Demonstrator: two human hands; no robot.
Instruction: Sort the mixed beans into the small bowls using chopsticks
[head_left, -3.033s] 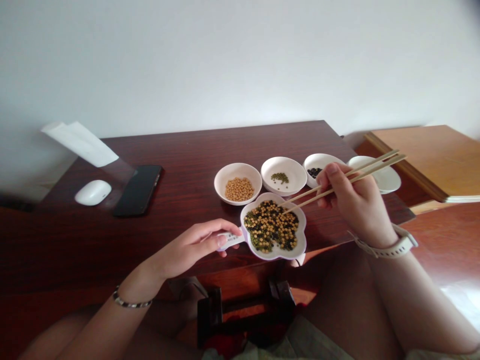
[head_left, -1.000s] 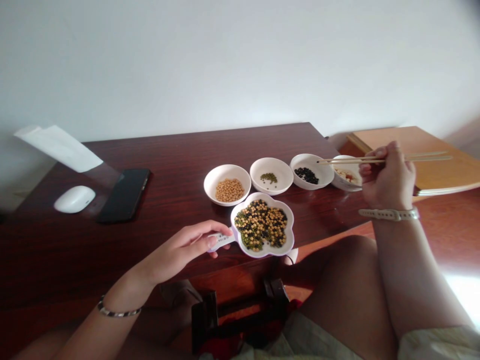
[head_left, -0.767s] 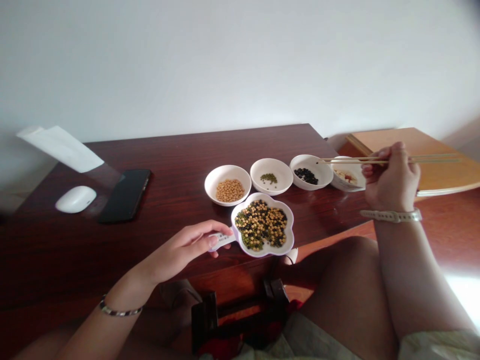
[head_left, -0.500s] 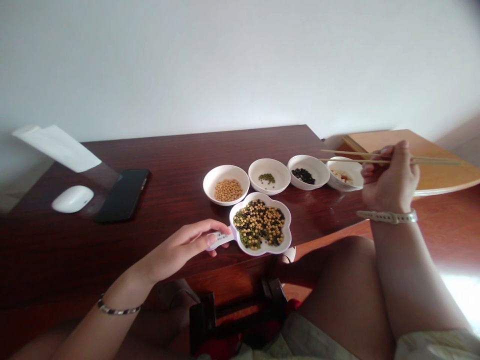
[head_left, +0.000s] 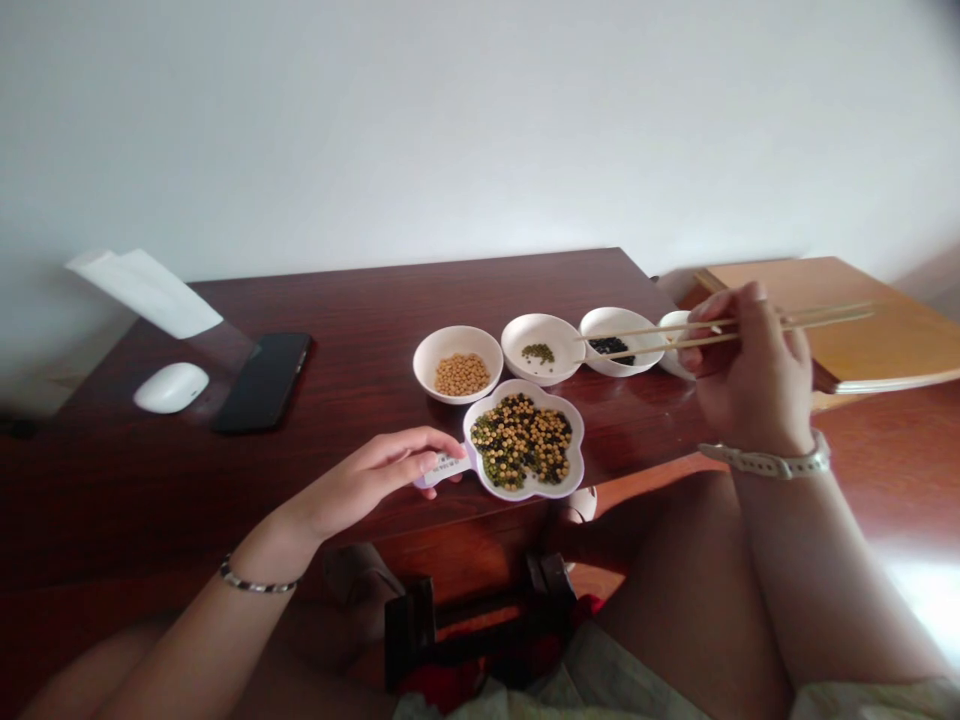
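My left hand is closed around the labelled handle of a white flower-shaped dish, which is filled with mixed yellow, black and green beans. In my right hand is a pair of chopsticks, their tips apart over the black bean bowl and reaching the right rim of the green bean bowl. No bean shows between the tips. Behind the dish stand a bowl of soybeans, a bowl with a few green beans, a bowl of black beans and a bowl partly hidden by my right hand.
On the left of the dark wooden table lie a black phone and a white rounded gadget. A white packet stands near them. A light wooden surface is at the right. My legs are below the table edge.
My right hand has moved left with the chopsticks, from beside the rightmost bowl to over the black bean bowl. My left hand still holds the dish. The view has shifted slightly.
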